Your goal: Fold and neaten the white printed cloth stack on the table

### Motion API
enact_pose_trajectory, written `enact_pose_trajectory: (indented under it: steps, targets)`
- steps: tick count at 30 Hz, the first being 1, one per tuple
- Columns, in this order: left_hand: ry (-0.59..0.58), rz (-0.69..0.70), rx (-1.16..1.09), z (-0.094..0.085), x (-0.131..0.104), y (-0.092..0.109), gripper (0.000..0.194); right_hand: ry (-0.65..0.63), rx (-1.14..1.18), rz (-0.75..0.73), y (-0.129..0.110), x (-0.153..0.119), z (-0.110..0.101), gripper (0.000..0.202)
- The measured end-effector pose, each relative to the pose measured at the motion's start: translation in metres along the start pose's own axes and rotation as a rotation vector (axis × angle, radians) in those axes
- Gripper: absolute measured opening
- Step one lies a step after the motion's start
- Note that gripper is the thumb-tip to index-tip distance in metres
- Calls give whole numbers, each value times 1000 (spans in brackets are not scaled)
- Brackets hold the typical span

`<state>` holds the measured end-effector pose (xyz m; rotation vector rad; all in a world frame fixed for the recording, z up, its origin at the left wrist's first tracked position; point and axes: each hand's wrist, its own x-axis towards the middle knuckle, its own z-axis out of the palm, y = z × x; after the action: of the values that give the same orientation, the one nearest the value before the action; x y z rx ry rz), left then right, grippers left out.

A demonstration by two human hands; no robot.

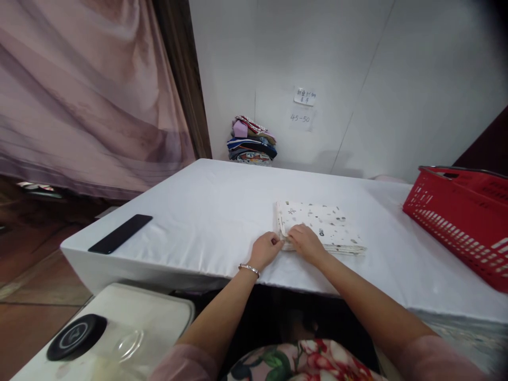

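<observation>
A folded white cloth (pixel 337 225) with a small scattered dark print lies flat on the white-covered table in front of me. At its near left corner, my left hand (pixel 265 250) pinches the edge with curled fingers; a silver bracelet (pixel 249 270) circles that wrist. My right hand (pixel 306 243) is closed on the cloth's left end, just beside the left hand, with its fingertips partly hidden. Several layers show along the near folded edge.
A red plastic basket (pixel 456 211) stands at the table's right. A black phone (pixel 121 234) lies near the left edge of the table (pixel 206 211). Folded fabrics (pixel 252 143) are stacked by the wall. At lower left, a clear container with a black lid (pixel 77 337) rests on a pale surface.
</observation>
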<state>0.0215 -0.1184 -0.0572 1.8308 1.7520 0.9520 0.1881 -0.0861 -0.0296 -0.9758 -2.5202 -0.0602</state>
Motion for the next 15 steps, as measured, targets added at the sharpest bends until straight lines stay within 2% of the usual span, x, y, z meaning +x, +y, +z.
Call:
enact_pose_trajectory:
  steps: [5,15]
  targets:
    - [-7,6,1,1,1,-2,12,-114,-86,-56,-5,0,2,19]
    - [-14,13,-24,0,1,-1,14,-79,63,-80,-3,-7,2,18]
